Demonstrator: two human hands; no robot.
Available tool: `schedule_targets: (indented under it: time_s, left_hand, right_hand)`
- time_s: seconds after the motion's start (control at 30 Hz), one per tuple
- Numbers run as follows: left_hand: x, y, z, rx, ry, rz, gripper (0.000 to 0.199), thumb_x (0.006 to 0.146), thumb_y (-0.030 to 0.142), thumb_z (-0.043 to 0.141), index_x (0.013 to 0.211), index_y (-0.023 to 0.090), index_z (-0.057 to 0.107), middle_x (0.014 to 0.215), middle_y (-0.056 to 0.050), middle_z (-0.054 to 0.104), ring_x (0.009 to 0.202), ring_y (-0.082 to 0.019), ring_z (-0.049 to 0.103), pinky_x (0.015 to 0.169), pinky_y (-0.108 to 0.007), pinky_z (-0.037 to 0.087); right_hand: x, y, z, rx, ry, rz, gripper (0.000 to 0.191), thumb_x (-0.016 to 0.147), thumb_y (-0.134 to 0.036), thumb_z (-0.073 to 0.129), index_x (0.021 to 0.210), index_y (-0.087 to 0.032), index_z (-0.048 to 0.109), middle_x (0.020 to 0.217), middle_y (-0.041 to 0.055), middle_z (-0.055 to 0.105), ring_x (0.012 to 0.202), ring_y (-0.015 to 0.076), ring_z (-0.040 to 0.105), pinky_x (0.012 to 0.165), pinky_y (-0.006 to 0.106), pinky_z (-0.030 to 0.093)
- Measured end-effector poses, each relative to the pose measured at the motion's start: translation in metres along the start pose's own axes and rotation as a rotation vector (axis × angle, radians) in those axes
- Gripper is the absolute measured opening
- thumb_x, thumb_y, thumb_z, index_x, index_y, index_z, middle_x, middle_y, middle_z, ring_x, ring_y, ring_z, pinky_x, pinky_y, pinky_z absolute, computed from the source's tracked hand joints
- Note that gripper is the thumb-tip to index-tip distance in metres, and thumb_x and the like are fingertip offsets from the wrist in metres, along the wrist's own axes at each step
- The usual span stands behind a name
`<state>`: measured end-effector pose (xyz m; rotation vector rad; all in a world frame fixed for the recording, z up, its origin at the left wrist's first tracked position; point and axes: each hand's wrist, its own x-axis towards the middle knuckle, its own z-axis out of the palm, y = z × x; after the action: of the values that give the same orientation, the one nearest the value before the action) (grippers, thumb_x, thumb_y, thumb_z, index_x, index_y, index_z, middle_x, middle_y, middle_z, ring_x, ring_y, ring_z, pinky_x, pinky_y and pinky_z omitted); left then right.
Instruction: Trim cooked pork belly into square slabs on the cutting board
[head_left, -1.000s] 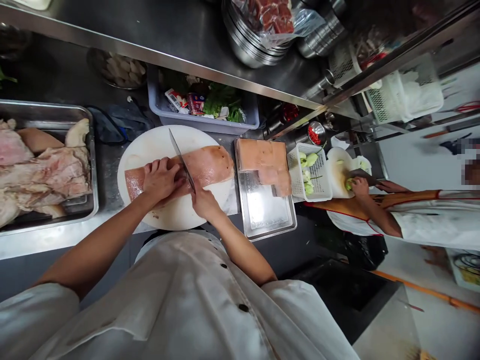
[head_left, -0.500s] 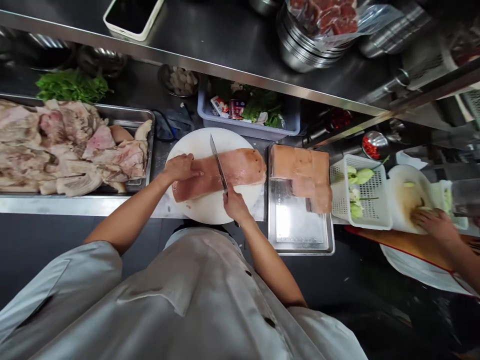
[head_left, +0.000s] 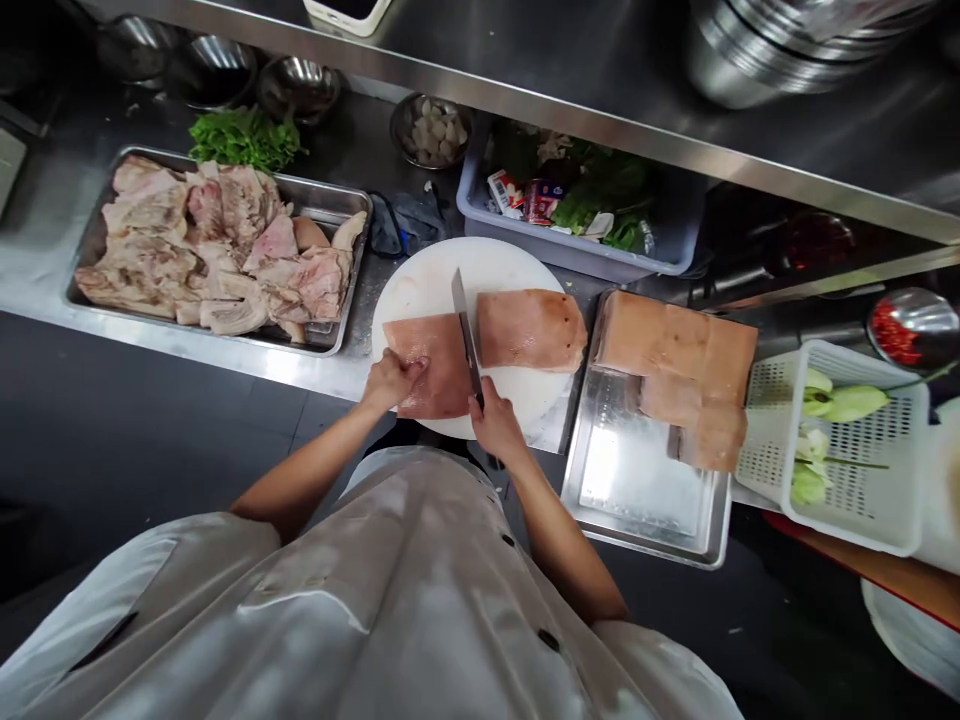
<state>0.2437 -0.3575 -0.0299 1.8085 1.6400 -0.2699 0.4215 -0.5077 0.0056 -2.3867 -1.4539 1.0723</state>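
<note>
Two pieces of pork belly, skin side up, lie on the round white cutting board (head_left: 517,262) with a gap between them. My left hand (head_left: 391,380) grips the left pork piece (head_left: 442,350) at its near left edge, the thumb on top and the fingers curled, partly hidden. My right hand (head_left: 495,420) is closed round the handle of a kitchen knife (head_left: 466,335). The blade points away from me and lies along the left piece's cut edge. Apart from both hands, the right pork piece (head_left: 529,330) reaches the board's right side.
To the right, a metal tray (head_left: 637,500) holds square pork pieces, beside a white basket (head_left: 862,500) of green vegetables. On the left is a tray (head_left: 337,335) of pale meat. Behind the board stand a lilac bin (head_left: 570,250) and a bowl (head_left: 405,150), under a steel shelf edge (head_left: 562,110).
The single pork slab is now two separate pieces, the left one shifted toward me. My left hand moved from lying on top to gripping its near left edge. The view has shifted left.
</note>
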Motion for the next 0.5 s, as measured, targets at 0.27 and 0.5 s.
schedule_targets:
  time_s: [0.27, 0.5]
  left_hand:
    - [0.009, 0.009, -0.009, -0.003, 0.25, 0.048, 0.055, 0.099, 0.054, 0.053, 0.133, 0.011, 0.054, 0.114, -0.022, 0.074, 0.113, -0.039, 0.068, 0.092, -0.048, 0.052]
    - [-0.002, 0.036, 0.002, 0.257, 0.31, 0.676, 0.048, 0.092, 0.036, 0.064, 0.138, 0.023, 0.062, 0.165, -0.018, 0.04, 0.153, -0.043, 0.032, 0.118, -0.064, 0.031]
  right_hand:
    - [0.004, 0.003, -0.033, -0.058, -0.017, -0.006, 0.044, 0.106, -0.025, 0.043, 0.148, -0.013, 0.048, 0.119, 0.017, 0.074, 0.103, 0.0308, 0.07, 0.086, 0.034, 0.049]
    - [-0.065, -0.017, -0.032, -0.107, -0.021, 0.066, 0.027, 0.108, -0.021, 0.038, 0.133, -0.015, 0.048, 0.087, 0.0091, 0.073, 0.079, 0.0244, 0.069, 0.065, 0.029, 0.036]
